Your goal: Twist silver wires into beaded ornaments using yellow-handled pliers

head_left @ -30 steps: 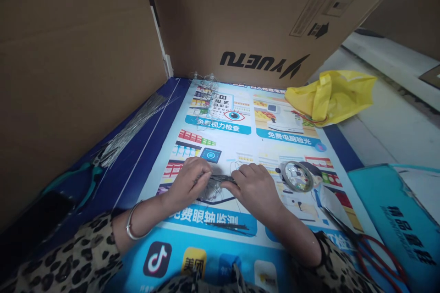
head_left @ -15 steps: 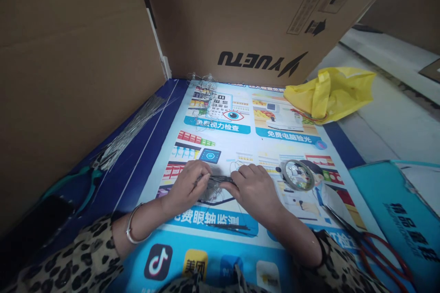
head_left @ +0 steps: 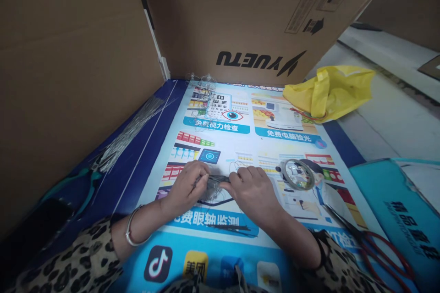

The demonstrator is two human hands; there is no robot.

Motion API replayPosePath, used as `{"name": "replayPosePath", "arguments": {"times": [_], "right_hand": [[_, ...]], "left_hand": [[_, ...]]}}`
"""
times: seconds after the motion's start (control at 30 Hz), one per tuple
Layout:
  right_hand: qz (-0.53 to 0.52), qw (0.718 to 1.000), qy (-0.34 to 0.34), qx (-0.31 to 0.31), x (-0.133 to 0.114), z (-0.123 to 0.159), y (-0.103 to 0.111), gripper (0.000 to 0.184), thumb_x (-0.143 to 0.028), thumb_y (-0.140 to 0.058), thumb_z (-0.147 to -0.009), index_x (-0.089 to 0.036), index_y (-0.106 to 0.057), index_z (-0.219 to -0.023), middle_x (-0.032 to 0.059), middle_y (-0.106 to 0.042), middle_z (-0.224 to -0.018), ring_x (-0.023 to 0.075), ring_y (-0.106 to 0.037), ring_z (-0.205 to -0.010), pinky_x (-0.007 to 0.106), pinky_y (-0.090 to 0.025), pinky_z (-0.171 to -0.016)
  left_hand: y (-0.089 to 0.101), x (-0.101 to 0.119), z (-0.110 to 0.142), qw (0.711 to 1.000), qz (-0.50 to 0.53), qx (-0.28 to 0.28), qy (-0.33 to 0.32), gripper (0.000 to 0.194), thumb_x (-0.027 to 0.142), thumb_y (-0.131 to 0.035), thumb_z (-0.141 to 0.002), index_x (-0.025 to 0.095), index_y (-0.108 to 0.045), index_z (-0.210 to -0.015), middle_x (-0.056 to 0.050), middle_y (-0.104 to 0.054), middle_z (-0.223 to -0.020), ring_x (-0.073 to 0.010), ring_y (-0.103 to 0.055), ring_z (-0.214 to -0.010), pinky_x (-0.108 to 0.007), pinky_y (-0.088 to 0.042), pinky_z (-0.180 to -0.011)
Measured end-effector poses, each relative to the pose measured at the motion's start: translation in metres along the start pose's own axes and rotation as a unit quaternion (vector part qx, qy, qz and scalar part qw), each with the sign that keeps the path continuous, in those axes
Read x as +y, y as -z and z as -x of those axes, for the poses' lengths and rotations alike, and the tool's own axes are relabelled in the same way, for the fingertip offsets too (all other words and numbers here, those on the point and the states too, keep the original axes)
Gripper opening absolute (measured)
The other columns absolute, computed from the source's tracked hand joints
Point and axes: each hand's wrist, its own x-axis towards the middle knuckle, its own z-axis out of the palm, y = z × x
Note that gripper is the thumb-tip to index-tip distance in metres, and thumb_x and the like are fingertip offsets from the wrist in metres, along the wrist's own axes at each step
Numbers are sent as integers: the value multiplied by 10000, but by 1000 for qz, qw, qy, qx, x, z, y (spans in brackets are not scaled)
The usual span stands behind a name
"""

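Observation:
A short bundle of thin dark wires (head_left: 217,179) stretches between my two hands over the printed sheet. My left hand (head_left: 190,185) is closed round one end of it, thumb and fingers pinched together. At the other end my right hand (head_left: 252,192) grips with its fingers curled over and the thumb beneath. Below the bundle a tangle of fine clear and silvery wire (head_left: 213,191) shows, partly hidden by my left fingers. Several loose dark wires (head_left: 230,227) lie on the sheet nearer to me.
Silvery wires (head_left: 127,139) lie at left beside teal-handled pliers (head_left: 91,180). A tape roll (head_left: 297,174) and red-handled scissors (head_left: 364,238) lie at right, near a teal box (head_left: 388,201). Cardboard (head_left: 254,18) walls the back; a yellow bag (head_left: 326,93) sits back right. Beaded wire pieces (head_left: 202,100) lie far back.
My right hand has shifted slightly, and its fingers sit a little lower. Both hands keep hold of the wire bundle. The view has moved very slightly.

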Motion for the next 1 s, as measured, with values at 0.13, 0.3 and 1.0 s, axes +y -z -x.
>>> {"name": "replayPosePath", "arguments": {"times": [0.13, 0.3, 1.0], "right_hand": [[8, 1000, 1, -4, -1, 1, 0, 341, -436, -477, -883, -168, -556, -688, 52, -528, -636, 180, -434, -658, 306, -237, -630], [12, 1000, 3, 0, -2, 1, -1, 339, -427, -474, -887, -167, -556, -686, 48, -520, -627, 174, -434, -639, 307, -233, -623], [-23, 999, -31, -19, 2, 3, -2, 349, -456, -493, -869, -174, -581, -683, 56, -556, -664, 187, -465, -684, 308, -252, -645]], "left_hand": [[0, 1, 0, 1000, 1, 1, 4, 131, 190, -383, -907, 196, -448, -794, -44, -544, -861, -168, -521, -816, -321, -423, -728], [1, 1, 1, 1000, 1, 0, 13, 133, 175, -376, -906, 196, -450, -798, -51, -543, -875, -172, -517, -842, -314, -424, -731], [2, 1, -1, 1000, 7, 21, 5, 104, 169, -394, -906, 197, -477, -851, -54, -539, -882, -177, -511, -863, -319, -419, -754]]}}
